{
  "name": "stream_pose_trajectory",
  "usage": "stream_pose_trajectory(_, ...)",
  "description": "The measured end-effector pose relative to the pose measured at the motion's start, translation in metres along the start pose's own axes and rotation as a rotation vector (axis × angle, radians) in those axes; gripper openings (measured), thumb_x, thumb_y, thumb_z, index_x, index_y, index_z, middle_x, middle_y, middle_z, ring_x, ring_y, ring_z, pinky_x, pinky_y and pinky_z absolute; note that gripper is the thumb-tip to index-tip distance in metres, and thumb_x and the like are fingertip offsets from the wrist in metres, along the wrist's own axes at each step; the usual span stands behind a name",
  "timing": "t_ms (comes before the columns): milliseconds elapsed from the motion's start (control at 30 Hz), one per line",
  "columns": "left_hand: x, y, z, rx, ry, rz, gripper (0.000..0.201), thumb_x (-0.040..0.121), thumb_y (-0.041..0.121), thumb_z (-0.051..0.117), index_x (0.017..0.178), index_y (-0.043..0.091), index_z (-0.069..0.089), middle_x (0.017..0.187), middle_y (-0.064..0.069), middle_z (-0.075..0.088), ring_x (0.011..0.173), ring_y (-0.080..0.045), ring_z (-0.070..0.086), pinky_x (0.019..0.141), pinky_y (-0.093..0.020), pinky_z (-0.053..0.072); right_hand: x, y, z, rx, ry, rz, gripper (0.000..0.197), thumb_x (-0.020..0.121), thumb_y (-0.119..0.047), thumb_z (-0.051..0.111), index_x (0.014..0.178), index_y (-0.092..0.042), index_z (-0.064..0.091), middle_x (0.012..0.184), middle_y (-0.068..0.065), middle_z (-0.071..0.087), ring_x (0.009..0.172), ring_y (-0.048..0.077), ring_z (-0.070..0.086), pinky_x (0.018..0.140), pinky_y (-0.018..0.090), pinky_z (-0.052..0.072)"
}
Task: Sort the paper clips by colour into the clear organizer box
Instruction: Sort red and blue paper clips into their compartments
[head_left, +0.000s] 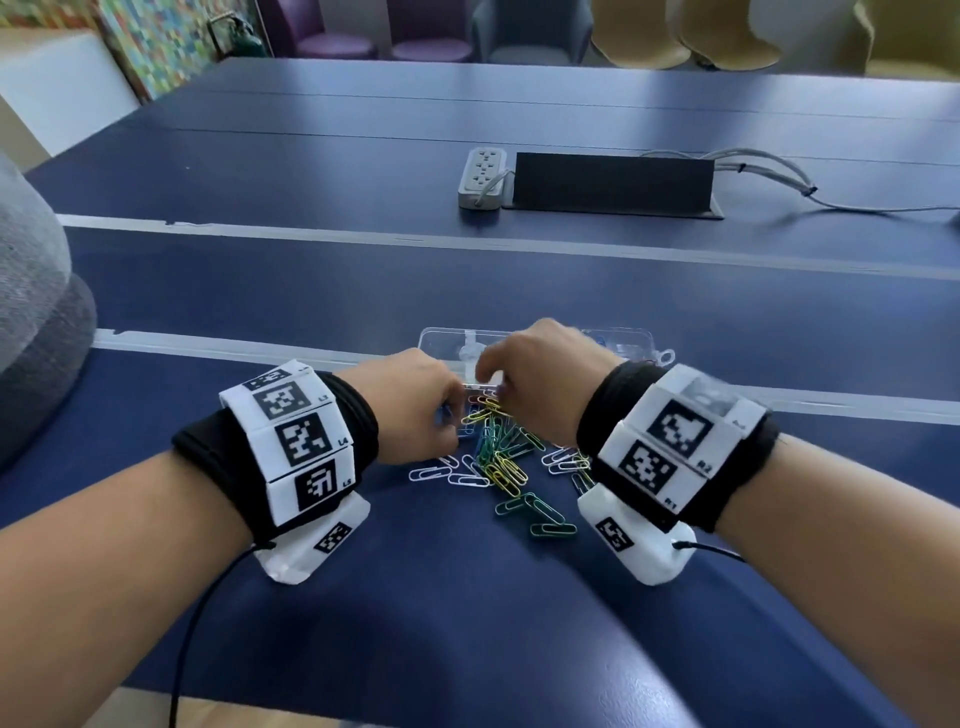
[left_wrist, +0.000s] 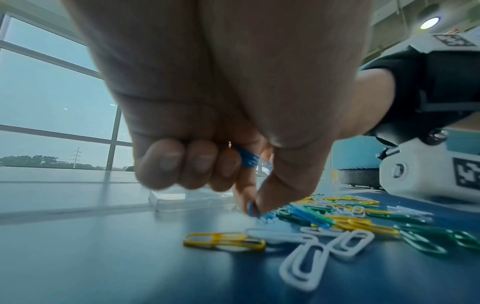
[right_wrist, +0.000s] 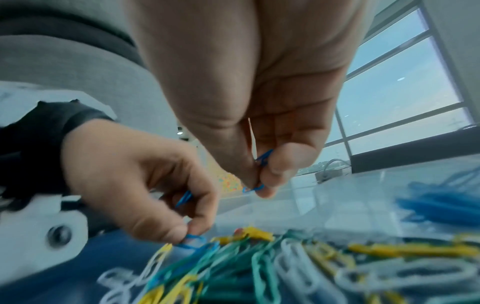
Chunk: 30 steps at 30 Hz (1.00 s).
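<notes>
A heap of paper clips (head_left: 506, 457) in white, yellow, green and blue lies on the blue table, just in front of the clear organizer box (head_left: 447, 345). My left hand (head_left: 415, 410) works at the heap's left edge; its thumb and forefinger pinch a blue clip (left_wrist: 252, 208) on the table, and more blue clips (left_wrist: 246, 159) sit inside its curled fingers. My right hand (head_left: 535, 379) hovers over the heap's far side and pinches blue clips (right_wrist: 261, 164) between thumb and fingers. Blue clips (right_wrist: 441, 203) lie in one box compartment.
A white power strip (head_left: 482, 176) and a black cable hatch (head_left: 613, 182) with grey cables sit further back on the table. A grey cushioned seat (head_left: 36, 322) stands at the left. Chairs line the far side.
</notes>
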<state>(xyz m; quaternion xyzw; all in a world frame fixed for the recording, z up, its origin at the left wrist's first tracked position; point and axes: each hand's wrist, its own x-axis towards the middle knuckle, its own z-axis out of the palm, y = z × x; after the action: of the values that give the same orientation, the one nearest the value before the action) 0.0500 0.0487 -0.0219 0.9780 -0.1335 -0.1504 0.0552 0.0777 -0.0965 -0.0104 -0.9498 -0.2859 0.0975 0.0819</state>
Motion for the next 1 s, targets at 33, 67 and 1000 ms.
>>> stream_pose_trajectory(33,0.000,0.000,0.000,-0.006,0.003,-0.016,0.012,0.078,0.028,0.052,0.068,0.023,0.055,0.085,0.000,0.062,0.084,-0.024,0.059,0.078,-0.036,0.054,0.000,0.005,-0.005,0.016,0.016,0.036,0.035,0.088,-0.007,0.048,0.111,-0.023,0.068,0.110,0.009,0.067,0.095,0.029,0.065,0.075,0.023,0.044)
stream_pose_trajectory(67,0.000,0.000,0.001,-0.024,0.003,-0.038,0.018,0.080,0.029,0.048,0.064,0.021,0.048,0.082,-0.001,0.060,0.082,-0.025,0.057,0.077,-0.035,0.052,0.002,0.011,-0.011,0.026,0.031,0.075,0.035,0.087,-0.007,0.049,0.110,-0.024,0.069,0.111,0.009,0.068,0.097,0.028,0.065,0.079,0.023,0.045)
stream_pose_trajectory(1000,0.015,0.015,-0.004,-0.214,0.061,0.005,0.033,0.092,0.023,0.036,0.060,0.016,0.038,0.060,0.000,0.043,0.064,-0.019,0.040,0.064,-0.027,0.033,0.013,0.065,-0.031,-0.011,0.062,0.322,0.032,0.084,-0.005,0.050,0.102,-0.020,0.071,0.111,0.012,0.065,0.098,0.034,0.063,0.090,0.041,0.053)
